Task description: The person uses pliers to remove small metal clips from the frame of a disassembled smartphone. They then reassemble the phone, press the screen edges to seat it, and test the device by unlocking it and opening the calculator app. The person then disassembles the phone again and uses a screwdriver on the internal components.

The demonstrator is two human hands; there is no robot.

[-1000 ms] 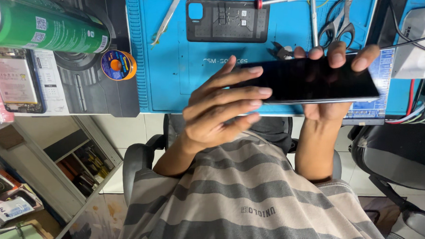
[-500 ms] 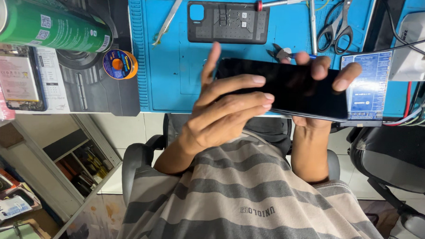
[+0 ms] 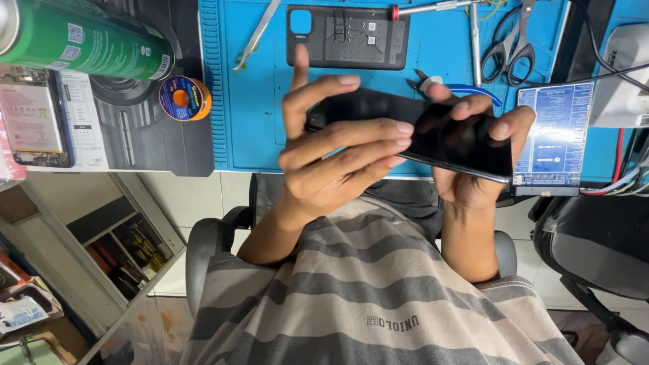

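while the dark phone (image 3: 459,144) hangs above the near edge of the blue mat (image 3: 443,79) on the table (image 3: 132,136), the right hand (image 3: 476,162) cups it from below, fingertips curled over its far edge, a closed grip on the phone. the left hand (image 3: 336,158) lies across its left end, fingers spread over the glass, index raised, so pressing more than clamping. it looks thin, stiff, glossy, likely slippery and easy to crack, best held by the long edges rather than the face. on the mat farther off lie a dark back cover (image 3: 347,38), tweezers (image 3: 258,29) and scissors (image 3: 513,41); a green can (image 3: 78,37) rests far left.
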